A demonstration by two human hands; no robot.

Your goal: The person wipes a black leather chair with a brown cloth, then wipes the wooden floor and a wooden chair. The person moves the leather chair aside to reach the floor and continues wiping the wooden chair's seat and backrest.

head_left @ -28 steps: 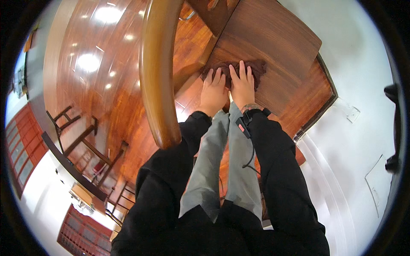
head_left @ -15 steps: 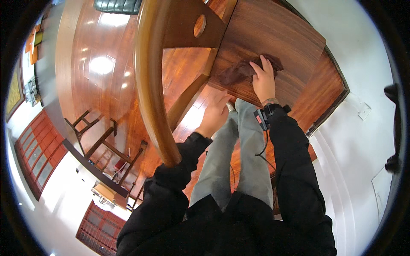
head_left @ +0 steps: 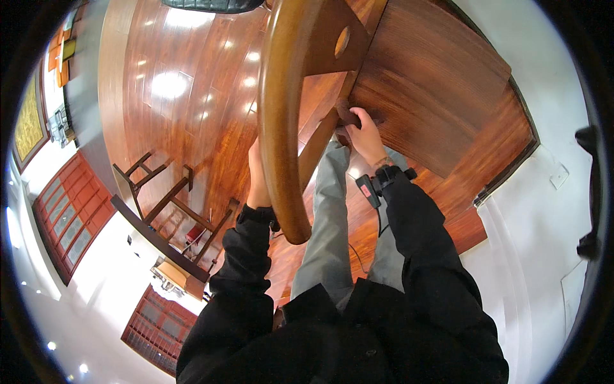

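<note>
Far left: dark wooden chairs (head_left: 169, 205) on the glossy wood floor (head_left: 160, 96), well apart from the hands. Left hand (head_left: 257, 176) rests against the curved wooden rail (head_left: 278, 128), mostly hidden behind it, so can't tell how its fingers sit or whether they grip. Right of the rail, right hand (head_left: 364, 134) presses a dark brown cloth (head_left: 345, 116) onto the wood panel (head_left: 435, 89), fingers curled over the cloth, just beside the rail's slanted brace. Black strap w/ small device on right wrist (head_left: 382, 179).
</note>
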